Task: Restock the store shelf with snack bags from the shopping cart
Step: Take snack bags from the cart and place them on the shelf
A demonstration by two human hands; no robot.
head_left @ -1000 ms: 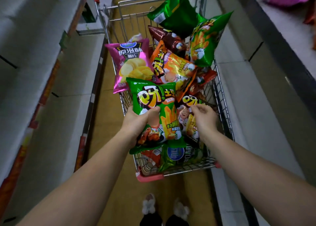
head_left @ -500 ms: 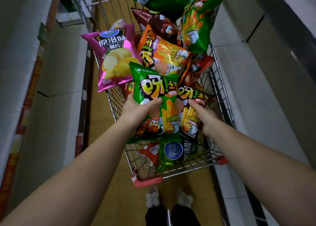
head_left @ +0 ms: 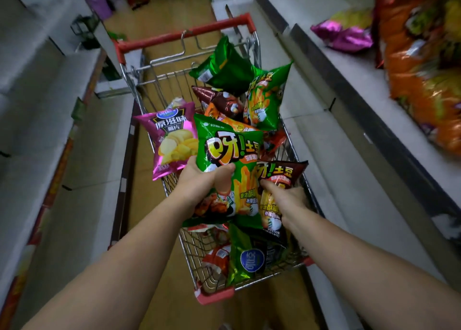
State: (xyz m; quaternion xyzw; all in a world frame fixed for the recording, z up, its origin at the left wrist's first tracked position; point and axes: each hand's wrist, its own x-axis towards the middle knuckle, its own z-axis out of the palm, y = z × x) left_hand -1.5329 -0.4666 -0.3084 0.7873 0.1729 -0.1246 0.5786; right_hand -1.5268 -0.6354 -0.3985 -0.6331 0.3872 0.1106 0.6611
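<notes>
Hands both loaded over the shopping cart (head_left: 214, 295): left hand (head_left: 199, 180) grips green snack bag (head_left: 229, 170), right hand (head_left: 287, 200) pinches brown snack bag (head_left: 279, 192). Risk: slick foil slips mid-swing toward store shelf (head_left: 389, 120) beyond.

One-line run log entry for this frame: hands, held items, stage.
stage: picking from cart | left hand: grips green snack bag | right hand: grips brown snack bag | shelf: not yet reached
</notes>
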